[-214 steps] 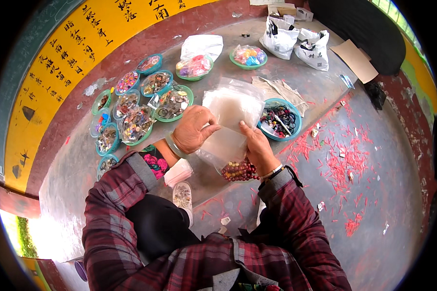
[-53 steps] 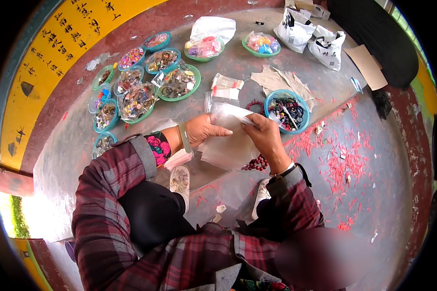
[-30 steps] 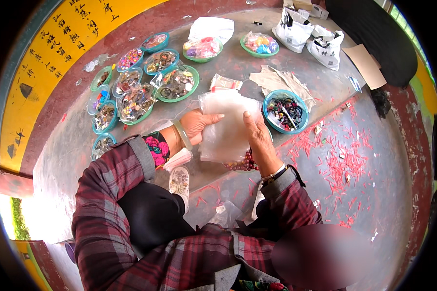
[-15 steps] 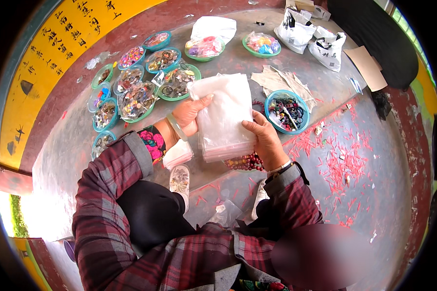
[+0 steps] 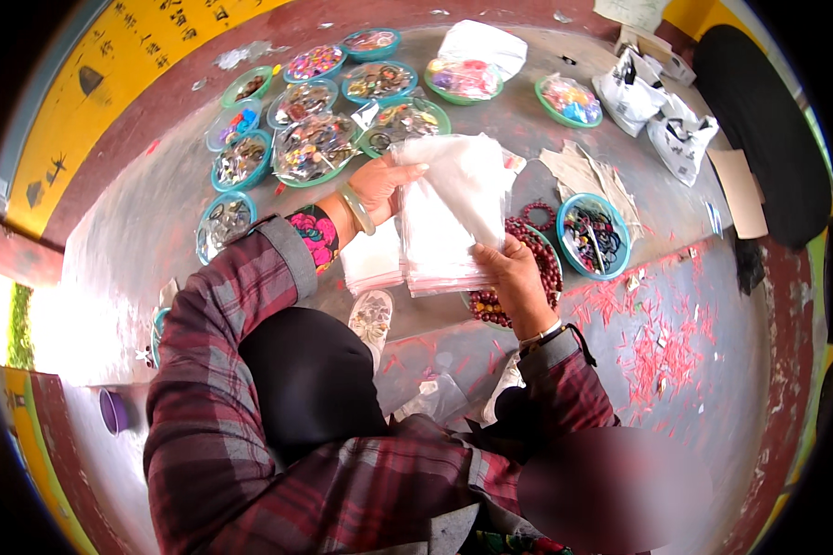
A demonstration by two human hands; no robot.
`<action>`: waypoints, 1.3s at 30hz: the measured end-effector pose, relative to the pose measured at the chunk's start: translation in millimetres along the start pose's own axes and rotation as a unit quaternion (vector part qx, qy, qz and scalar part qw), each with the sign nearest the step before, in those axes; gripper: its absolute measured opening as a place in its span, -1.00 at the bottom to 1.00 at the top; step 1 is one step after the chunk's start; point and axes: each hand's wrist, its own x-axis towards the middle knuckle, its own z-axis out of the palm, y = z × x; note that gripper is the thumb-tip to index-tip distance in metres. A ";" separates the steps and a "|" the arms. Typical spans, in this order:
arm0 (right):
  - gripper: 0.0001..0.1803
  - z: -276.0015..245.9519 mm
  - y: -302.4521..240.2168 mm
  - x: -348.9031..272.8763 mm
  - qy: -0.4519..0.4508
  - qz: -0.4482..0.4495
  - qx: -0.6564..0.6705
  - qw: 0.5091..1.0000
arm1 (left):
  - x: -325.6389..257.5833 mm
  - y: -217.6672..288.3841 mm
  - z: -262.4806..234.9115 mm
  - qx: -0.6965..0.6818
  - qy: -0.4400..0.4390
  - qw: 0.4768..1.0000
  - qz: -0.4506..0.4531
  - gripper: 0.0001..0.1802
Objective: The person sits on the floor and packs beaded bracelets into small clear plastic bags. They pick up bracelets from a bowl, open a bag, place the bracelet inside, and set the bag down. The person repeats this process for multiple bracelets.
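Holding a stack of clear plastic bags (image 5: 449, 217) upright between both hands, long axis running away from the body. Right hand (image 5: 514, 277) grips the near lower edge; left hand (image 5: 379, 185) pinches the far upper corner, fingers closed on the top sheet. Directly beneath: bowl of dark red beads (image 5: 532, 268). Further out on the floor (image 5: 139, 222), green-rimmed bowls of trinkets (image 5: 315, 148).

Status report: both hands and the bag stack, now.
Left hand and right hand both gripping stack of clear plastic bags. Stack held above bowl of dark red beads. Nothing blocking.
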 end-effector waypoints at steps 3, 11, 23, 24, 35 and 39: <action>-0.78 12.0 32.0 17.7 -0.002 0.049 -0.047 0.998 | -14.1 -1.7 -55.9 -0.026 -0.002 1.000 0.011 -0.70; -0.76 39.9 134.4 83.5 0.023 0.139 -0.143 0.980 | -32.2 -66.3 -207.8 -0.013 0.234 0.971 0.046 -0.66; -0.71 17.7 236.1 150.5 0.018 0.184 -0.449 0.874 | -55.5 -102.1 -264.2 0.442 0.284 0.851 -0.010 -0.49; -0.70 15.3 235.8 150.1 0.020 0.205 -0.428 0.880 | -58.8 -104.8 -249.0 0.530 0.256 0.809 -0.009 -0.48; -0.72 26.3 169.2 54.9 -0.016 -0.065 -0.610 0.789 | -55.2 -156.7 -218.2 0.726 -0.093 0.674 -0.093 -0.71; -0.75 -37.1 202.1 -12.9 -0.175 0.119 -0.661 0.720 | -55.2 -163.4 -226.3 0.776 -0.105 0.621 -0.012 -0.61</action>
